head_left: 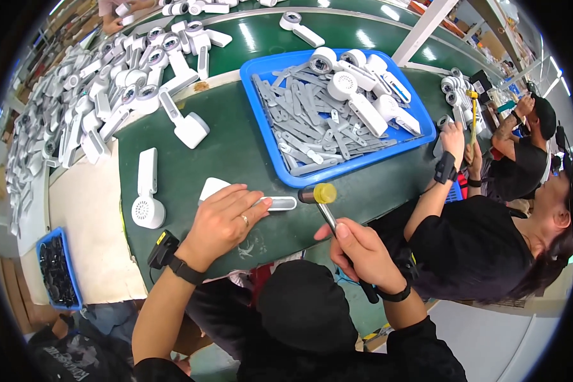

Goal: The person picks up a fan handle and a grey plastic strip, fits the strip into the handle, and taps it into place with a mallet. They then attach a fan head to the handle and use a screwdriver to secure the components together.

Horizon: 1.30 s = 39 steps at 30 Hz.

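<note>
My left hand lies over the head end of a white handheld fan on the green table, its fingers bent across the body and holding it down. The fan's slim handle, with a grey strip along it, sticks out to the right; much of its head is under my palm. My right hand is wrapped round the dark grip of a small mallet, which has a yellow face and a black face. The mallet's head is raised just right of the handle's tip, close to the tray's near edge.
A blue tray holds grey strips and several white fans. Another fan lies left of my hand, near a large fan pile. At right a co-worker holds a yellow-headed mallet. A blue bin stands at lower left.
</note>
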Each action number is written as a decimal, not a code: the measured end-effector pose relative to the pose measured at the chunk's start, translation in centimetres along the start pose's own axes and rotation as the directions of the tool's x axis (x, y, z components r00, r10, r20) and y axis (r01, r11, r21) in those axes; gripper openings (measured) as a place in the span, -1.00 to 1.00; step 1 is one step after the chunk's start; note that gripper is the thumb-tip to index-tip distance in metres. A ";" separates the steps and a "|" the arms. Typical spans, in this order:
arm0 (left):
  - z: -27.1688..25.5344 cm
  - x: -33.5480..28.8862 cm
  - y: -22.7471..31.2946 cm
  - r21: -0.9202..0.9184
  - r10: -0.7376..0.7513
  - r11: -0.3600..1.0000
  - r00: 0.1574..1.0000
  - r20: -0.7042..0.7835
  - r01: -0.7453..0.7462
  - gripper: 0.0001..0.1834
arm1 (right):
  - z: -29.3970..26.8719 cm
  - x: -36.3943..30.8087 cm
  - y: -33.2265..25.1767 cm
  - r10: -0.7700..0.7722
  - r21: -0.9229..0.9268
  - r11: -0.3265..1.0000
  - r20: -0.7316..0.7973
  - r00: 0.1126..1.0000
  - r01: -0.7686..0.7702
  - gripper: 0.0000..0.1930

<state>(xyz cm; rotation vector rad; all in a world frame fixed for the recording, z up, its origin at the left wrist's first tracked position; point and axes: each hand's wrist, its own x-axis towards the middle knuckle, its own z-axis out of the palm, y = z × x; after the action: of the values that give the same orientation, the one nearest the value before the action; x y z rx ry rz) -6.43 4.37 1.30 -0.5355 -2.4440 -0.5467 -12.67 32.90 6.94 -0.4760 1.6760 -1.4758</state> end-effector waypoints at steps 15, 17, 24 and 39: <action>0.2 0.3 0.0 0.006 0.010 1.000 1.000 0.019 -0.010 -0.71 | -0.1 1.7 1.9 0.164 -0.043 0.985 -0.044 0.985 -0.166 -0.55; 0.1 0.1 0.3 0.008 0.007 1.000 1.000 0.024 -0.007 -0.71 | -1.1 1.7 2.9 0.068 0.038 0.997 -0.084 0.994 -0.065 -0.53; -0.2 0.6 0.5 -0.030 -0.055 0.998 0.997 0.062 0.057 -0.72 | -4.1 4.6 5.2 -0.204 0.048 0.972 -0.314 0.927 0.231 -0.70; -6.2 -4.1 1.2 -0.242 -0.777 0.629 0.587 -0.229 0.739 -0.73 | -5.0 5.7 6.9 -0.184 0.127 0.961 -0.367 0.912 0.246 -0.75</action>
<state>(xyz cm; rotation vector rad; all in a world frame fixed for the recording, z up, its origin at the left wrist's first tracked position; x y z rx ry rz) -0.04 1.27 3.84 0.6023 -2.2319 -1.0378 -18.26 33.46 -1.65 -0.3224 1.7903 -1.9440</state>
